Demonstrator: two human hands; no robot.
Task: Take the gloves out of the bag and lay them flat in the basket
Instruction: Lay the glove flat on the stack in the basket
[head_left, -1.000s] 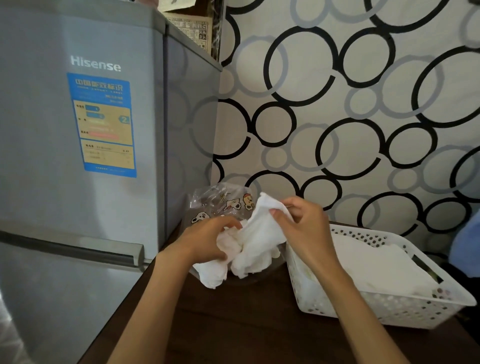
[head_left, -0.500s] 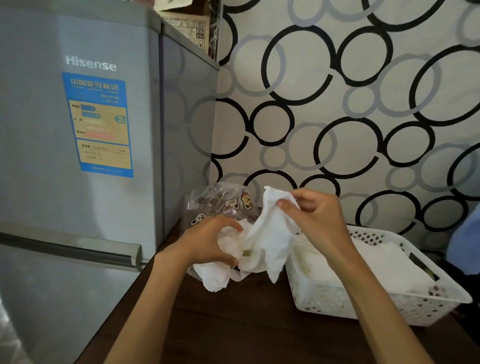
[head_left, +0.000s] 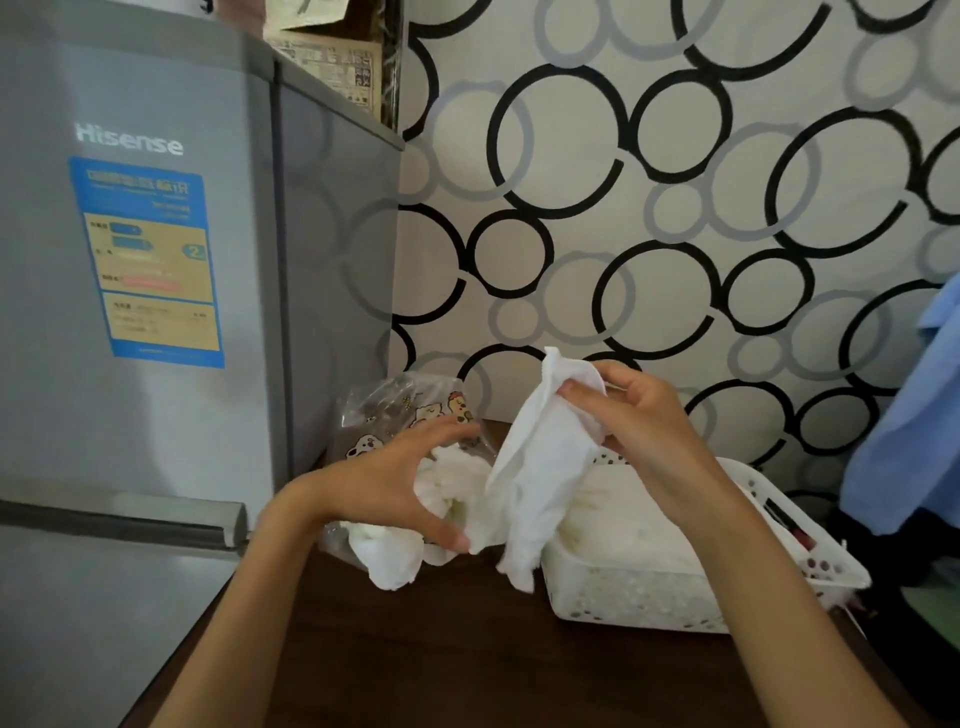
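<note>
A clear plastic bag (head_left: 400, 415) printed with cartoon animals stands on the dark table by the fridge. My left hand (head_left: 395, 483) grips a bunch of white gloves (head_left: 452, 488) at the bag's mouth. My right hand (head_left: 644, 421) pinches one white glove (head_left: 540, 467) by its cuff and holds it up, so that it hangs over the left rim of the white perforated basket (head_left: 649, 597). White gloves (head_left: 634, 525) lie flat inside the basket.
A grey Hisense fridge (head_left: 156, 312) fills the left side, close to the bag. A wall with a black and grey ring pattern (head_left: 675, 208) rises behind. Blue cloth (head_left: 914, 426) hangs at the right edge. The dark wooden table (head_left: 467, 654) extends toward me.
My right hand has lifted the single glove up and to the right, away from the bunch, toward the basket. My left hand stays at the bag with the other gloves.
</note>
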